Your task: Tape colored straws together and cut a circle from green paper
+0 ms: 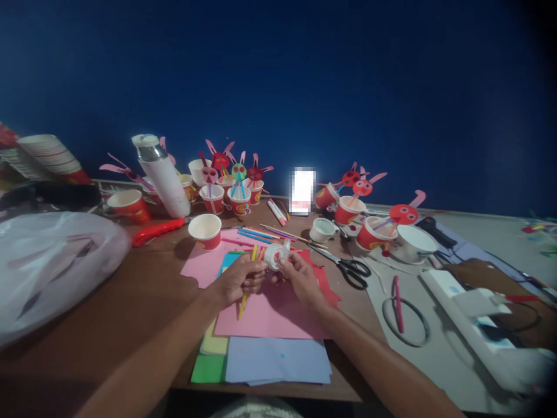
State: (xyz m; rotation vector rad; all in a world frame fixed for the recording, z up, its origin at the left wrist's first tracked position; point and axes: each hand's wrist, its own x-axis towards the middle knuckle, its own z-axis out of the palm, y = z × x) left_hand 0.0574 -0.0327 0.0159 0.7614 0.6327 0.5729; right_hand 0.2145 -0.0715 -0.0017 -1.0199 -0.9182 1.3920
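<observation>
My left hand is closed around a thin yellow straw, which sticks out above and below the fingers. An orange strip shows just above that hand. With closed fingers, my right hand grips a roll of clear tape in a small transparent holder. The left fingertips meet the tape's left side; whether they pinch its loose end is too small to tell. Both hands hover over pink paper. Red paper lies partly under the right hand.
Black-handled scissors lie to the right, near a white power strip. Paper cups with animal faces stand at the back. An empty paper cup, a tilted white flask and a plastic bag are on the left.
</observation>
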